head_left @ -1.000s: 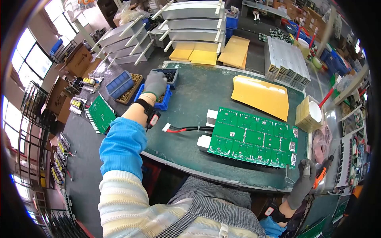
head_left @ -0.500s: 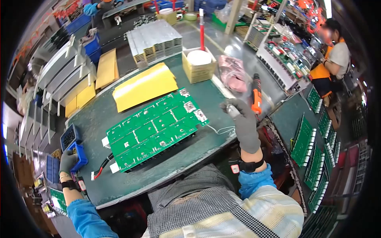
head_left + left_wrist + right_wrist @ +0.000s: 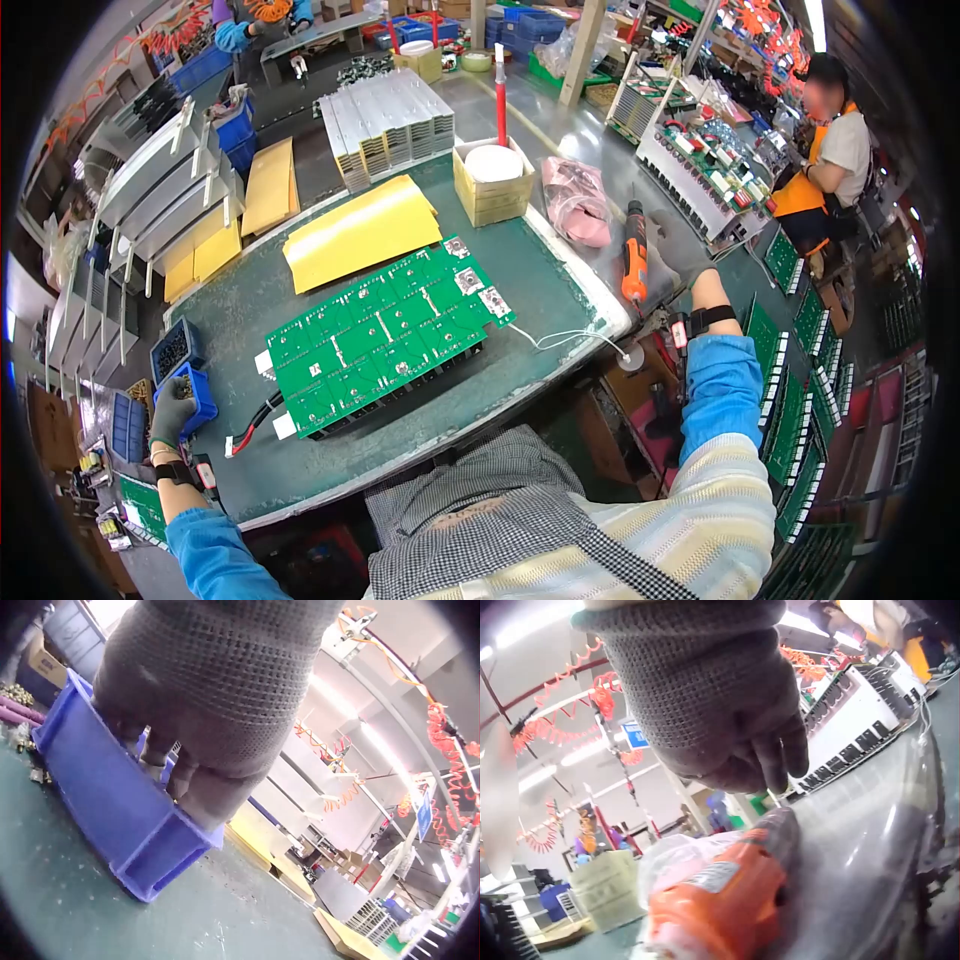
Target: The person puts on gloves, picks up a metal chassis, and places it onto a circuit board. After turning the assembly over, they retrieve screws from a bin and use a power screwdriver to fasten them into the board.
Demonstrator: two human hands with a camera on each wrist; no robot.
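Electronics assembly workshop — green circuit boards (image 3: 385, 335), stacked metal housings (image 3: 385, 120), orange power screwdriver (image 3: 635, 255), coiled orange air hoses (image 3: 442, 731), parts bins (image 3: 198, 395)

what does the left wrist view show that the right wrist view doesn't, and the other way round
Only the left wrist view shows the left hand, its fingers dipping into a nearby blue bin. Only the right wrist view shows the right hand, the orange power tool and a white panel with black slots. Both show orange coiled hoses, ceiling lights and a blue sign.
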